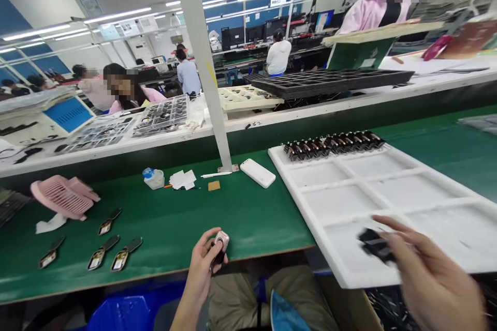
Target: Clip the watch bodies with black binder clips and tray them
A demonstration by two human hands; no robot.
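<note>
Your left hand [204, 256], at eleven o'clock, grips a small pink device [222, 238]; your right hand [427, 261], near two o'clock above the white tray [312, 220], pinches what looks like a blurred black clip [373, 245]. Work seems partway: a row of clips [334, 146] lines the tray's far edge at one o'clock, while four open devices [95, 259] on the green counter [166, 227] at ten look unfinished.

On our bench [166, 222]: tray [368, 192] right, row of clips [334, 146] along its far end. Phone [258, 173] just left of tray; then leftward card [214, 185], paper slips [182, 180], bottle [154, 180]. Slatted object [64, 199] far left, four devices [103, 252] nearer us. Shelf [248, 125] behind bench. Our left hand [205, 251] at near edge, left of tray; right hand [430, 269] over tray's near end.
</note>
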